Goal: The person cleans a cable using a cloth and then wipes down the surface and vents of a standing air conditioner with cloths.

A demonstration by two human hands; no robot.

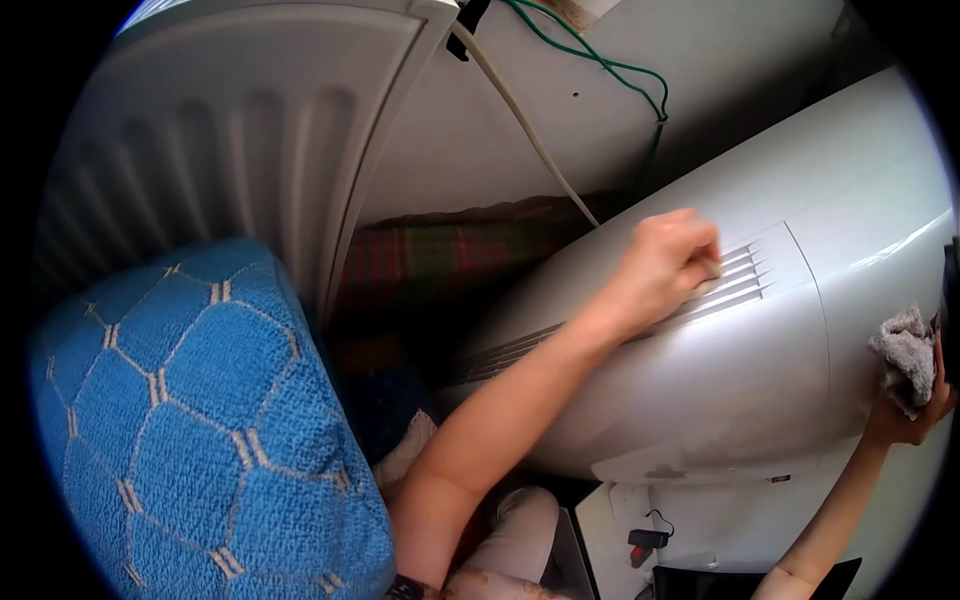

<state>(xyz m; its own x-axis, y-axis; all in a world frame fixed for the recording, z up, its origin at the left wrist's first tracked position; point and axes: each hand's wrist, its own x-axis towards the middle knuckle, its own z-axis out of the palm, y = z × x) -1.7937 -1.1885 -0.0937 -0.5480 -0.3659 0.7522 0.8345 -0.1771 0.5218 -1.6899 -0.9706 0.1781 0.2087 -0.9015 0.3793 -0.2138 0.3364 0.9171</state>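
Note:
My left hand (672,262) is closed in a pinch against the slatted vent (735,280) of a large silver-white, rounded appliance (720,370). Something small and pale shows at its fingertips, too little of it to name. The forearm reaches across the lower edge of the appliance. At the far right, my right hand (915,415) grips a crumpled grey cloth (905,355) beside the appliance's end. Part of that hand is cut off by the dark border of the view.
A blue towelling cover (200,430) with a pale line pattern bulges at lower left. Behind it stands a ribbed pale panel (250,150). A whitish cable (515,105) and a green cord (610,65) hang along the wall. A black adapter (648,539) lies at the bottom.

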